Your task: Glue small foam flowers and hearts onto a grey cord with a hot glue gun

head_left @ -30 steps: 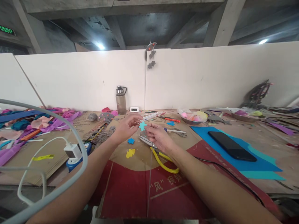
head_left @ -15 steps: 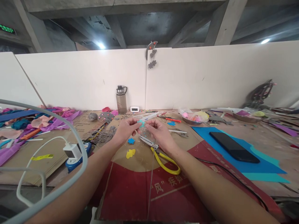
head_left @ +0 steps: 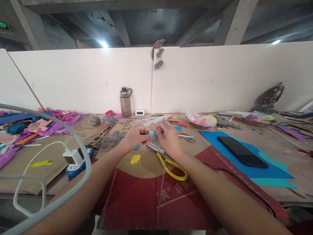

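Observation:
Between the fingertips of my left hand (head_left: 139, 137) is a small teal flower-shaped cutout (head_left: 153, 133), held in a pinch. My right hand (head_left: 168, 137) is closed against its other side, and a grey string (head_left: 160, 192) hangs down from beneath that hand; the fingers partly hide the string's end. Just under my right hand lie scissors with yellow handles (head_left: 174, 171) on the cardboard. A yellow cutout (head_left: 135, 159) rests nearer to me, and a blue cutout (head_left: 137, 147) shows partly below my left hand.
Tangled grey yarn (head_left: 110, 140) and a charger on a blue power strip (head_left: 78, 163) are at left. A black phone (head_left: 241, 151) lies on blue sheets at right. Behind stand a bottle (head_left: 125, 102), a small clock (head_left: 139, 113) and a dish of bright pieces (head_left: 201, 121).
Both hands have come closer together around the teal cutout, and it has shifted slightly right and down. My left hand now covers part of the blue cutout. The view has tilted slightly.

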The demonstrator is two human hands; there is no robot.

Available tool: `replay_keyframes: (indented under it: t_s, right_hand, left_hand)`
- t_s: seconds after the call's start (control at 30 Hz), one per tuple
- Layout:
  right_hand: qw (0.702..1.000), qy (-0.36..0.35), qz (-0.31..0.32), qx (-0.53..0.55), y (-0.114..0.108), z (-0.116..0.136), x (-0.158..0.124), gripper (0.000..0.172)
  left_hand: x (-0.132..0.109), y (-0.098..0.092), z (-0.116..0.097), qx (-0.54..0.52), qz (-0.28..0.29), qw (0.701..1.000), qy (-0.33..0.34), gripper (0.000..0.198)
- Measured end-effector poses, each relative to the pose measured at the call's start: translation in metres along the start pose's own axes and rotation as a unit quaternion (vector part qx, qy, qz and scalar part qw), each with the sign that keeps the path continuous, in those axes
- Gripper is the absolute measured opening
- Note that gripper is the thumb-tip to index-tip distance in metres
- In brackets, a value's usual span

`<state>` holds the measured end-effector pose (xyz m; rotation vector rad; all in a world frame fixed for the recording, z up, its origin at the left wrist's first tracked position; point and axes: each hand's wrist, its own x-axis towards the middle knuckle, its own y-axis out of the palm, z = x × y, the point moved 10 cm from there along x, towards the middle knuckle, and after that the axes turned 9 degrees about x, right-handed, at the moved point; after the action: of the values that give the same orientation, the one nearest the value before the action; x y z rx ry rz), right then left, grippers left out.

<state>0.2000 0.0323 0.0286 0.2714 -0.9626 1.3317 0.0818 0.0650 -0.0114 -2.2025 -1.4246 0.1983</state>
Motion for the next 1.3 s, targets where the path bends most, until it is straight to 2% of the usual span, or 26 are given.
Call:
replay_keyframes:
  t_s: [0.2, 0.3, 0.37, 0.43, 0.57, 0.63, 0.87, 1.0, 1.1, 1.3]
  right_hand:
    - [0.986, 0.14, -0.05, 0.08, -0.011, -0.04, 0.003, 0.022]
    - [0.977, 0.166, -0.078, 0.108, -0.018, -0.05, 0.003, 0.023]
    - [0.969, 0.183, -0.076, 0.146, -0.016, -0.054, 0.002, 0.024]
    - [0.95, 0.214, -0.058, 0.218, -0.007, -0.058, -0.001, 0.027]
    - [0.877, 0.28, -0.013, 0.391, 0.02, -0.059, -0.007, 0.027]
    - [0.863, 0.279, 0.006, 0.42, 0.026, -0.055, -0.008, 0.027]
    - [0.895, 0.253, 0.037, 0.366, 0.027, -0.051, -0.008, 0.033]
    - [0.912, 0.256, 0.032, 0.317, 0.025, -0.053, -0.009, 0.019]
    - [0.938, 0.223, 0.029, 0.265, 0.021, -0.049, -0.007, 0.011]
    - [0.97, 0.161, -0.006, 0.181, 0.01, -0.042, -0.006, 0.014]
  left_hand:
    - [0.003, 0.0, 0.007, -0.033, -0.004, 0.999, -0.019, 0.027]
    - [0.005, -0.003, 0.014, -0.081, -0.016, 0.996, -0.03, 0.026]
    - [0.006, -0.005, 0.018, -0.109, -0.024, 0.993, -0.043, 0.026]
    - [0.006, -0.008, 0.02, -0.124, -0.035, 0.99, -0.051, 0.028]
    - [0.006, -0.021, 0.022, -0.148, -0.079, 0.985, -0.044, 0.03]
    - [0.007, -0.025, 0.024, -0.158, -0.099, 0.981, -0.046, 0.03]
    - [0.005, -0.014, 0.021, -0.174, -0.088, 0.979, -0.064, 0.025]
    - [0.004, -0.007, 0.02, -0.187, -0.086, 0.975, -0.079, 0.026]
    - [0.006, -0.005, 0.023, -0.206, -0.085, 0.973, -0.065, 0.026]
    - [0.008, -0.003, 0.032, -0.224, -0.097, 0.967, -0.067, 0.021]
